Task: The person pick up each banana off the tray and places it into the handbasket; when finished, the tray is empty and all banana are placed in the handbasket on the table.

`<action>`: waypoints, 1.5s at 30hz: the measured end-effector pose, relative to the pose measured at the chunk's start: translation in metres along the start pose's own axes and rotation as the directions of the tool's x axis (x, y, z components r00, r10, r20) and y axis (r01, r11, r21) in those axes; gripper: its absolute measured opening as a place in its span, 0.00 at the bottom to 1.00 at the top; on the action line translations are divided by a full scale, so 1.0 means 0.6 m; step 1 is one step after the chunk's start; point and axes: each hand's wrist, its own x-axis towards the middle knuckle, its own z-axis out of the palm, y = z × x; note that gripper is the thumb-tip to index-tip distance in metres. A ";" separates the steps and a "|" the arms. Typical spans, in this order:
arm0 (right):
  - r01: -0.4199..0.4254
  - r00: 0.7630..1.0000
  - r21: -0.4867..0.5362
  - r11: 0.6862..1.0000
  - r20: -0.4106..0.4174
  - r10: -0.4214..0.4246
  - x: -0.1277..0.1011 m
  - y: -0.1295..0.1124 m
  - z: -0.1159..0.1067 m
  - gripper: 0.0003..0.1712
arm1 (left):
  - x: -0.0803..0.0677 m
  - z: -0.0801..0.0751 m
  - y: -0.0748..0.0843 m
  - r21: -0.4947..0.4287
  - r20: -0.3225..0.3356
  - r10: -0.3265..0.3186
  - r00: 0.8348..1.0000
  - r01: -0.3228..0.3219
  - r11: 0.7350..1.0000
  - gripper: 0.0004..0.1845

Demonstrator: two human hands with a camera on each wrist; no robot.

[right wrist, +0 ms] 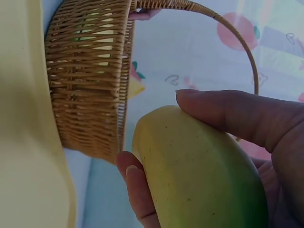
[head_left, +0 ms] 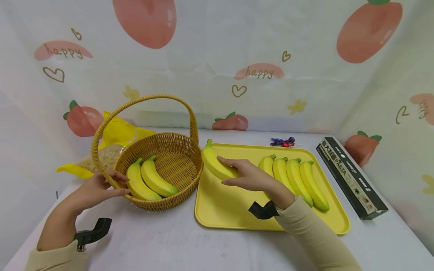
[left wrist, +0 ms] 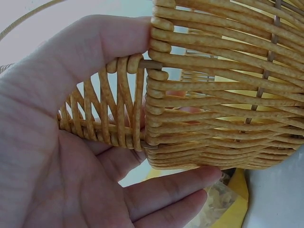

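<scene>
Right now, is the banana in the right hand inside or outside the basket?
Outside: the right hand holds the banana over the tray, beside the basket.

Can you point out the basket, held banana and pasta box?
Basket (head_left: 178, 165): head view, bare woven floor.
Held banana (right wrist: 194, 166): right wrist view, middle of skin.
Pasta box (head_left: 350, 177): head view, printed face.

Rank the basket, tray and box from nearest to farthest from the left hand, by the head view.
From the left hand:
1. Basket, gripped at its left side.
2. Tray, right of the basket.
3. Box, beyond the tray's right edge.
</scene>
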 end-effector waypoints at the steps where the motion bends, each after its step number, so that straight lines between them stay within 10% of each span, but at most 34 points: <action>1: 0.007 1.000 -0.006 1.000 0.008 -0.007 0.003 -0.003 0.000 0.38 | 0.000 0.000 -0.001 -0.001 0.001 0.000 1.000 0.000 1.000 0.21; 26: 0.050 0.960 -0.175 0.983 0.278 0.001 0.177 -0.063 0.037 0.37 | -0.002 -0.003 0.001 -0.008 -0.010 0.008 1.000 -0.008 1.000 0.21; 39: -0.066 0.919 -0.160 0.985 0.374 0.123 0.259 -0.061 0.084 0.36 | 0.001 0.001 -0.002 0.027 -0.008 0.002 1.000 -0.001 1.000 0.21; 45: -0.055 0.915 -0.094 0.994 0.394 0.088 0.284 -0.054 0.093 0.10 | -0.001 -0.001 -0.003 0.026 -0.007 0.004 1.000 -0.004 1.000 0.20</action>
